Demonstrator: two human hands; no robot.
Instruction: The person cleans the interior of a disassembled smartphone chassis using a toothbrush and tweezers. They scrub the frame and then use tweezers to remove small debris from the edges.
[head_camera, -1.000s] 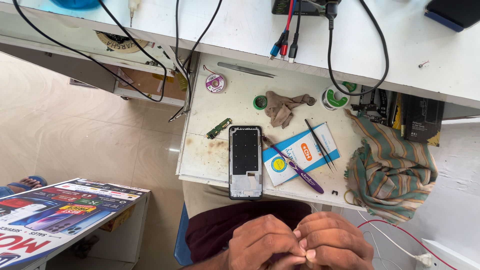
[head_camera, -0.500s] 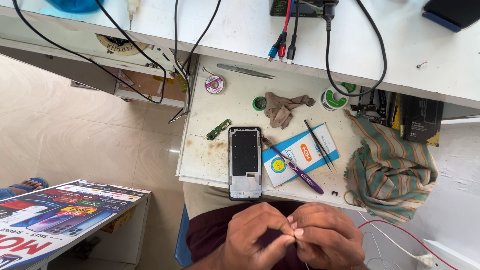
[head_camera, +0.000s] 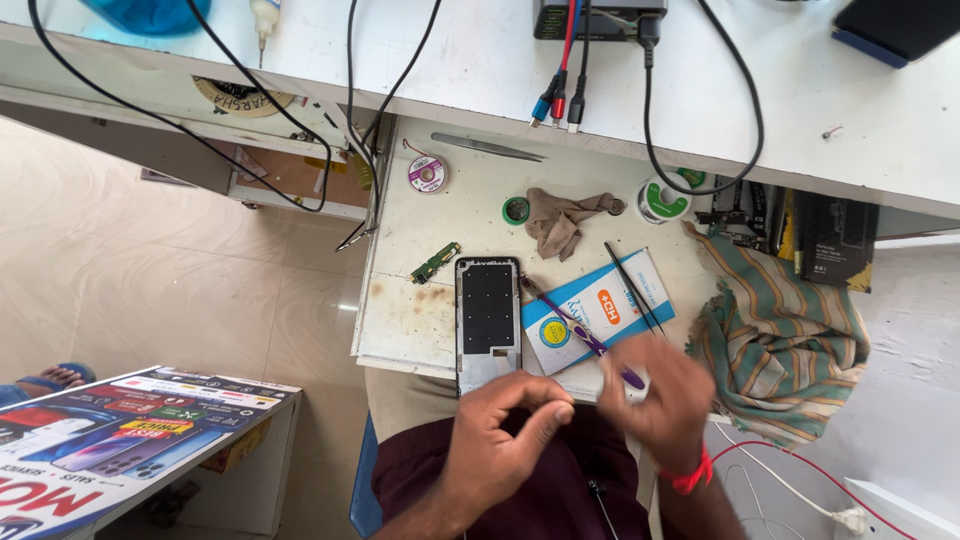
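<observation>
Phone frame (head_camera: 488, 320) lies stripped on the desk (head_camera: 470, 200), unfinished; left hand (head_camera: 500, 445) pinches empty-looking fingers, right hand (head_camera: 655, 400) blurred over the purple tool (head_camera: 585, 335), grip unclear

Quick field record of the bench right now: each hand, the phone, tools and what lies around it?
left hand: over lap, thumb and forefinger pinched, nothing visible between them
right hand: blurred, at bench edge by purple-handled tool
phone frame: flat on work board
green circuit strip: left of phone
tweezers: at board's top
brown rag: above card
striped cloth: right
</observation>
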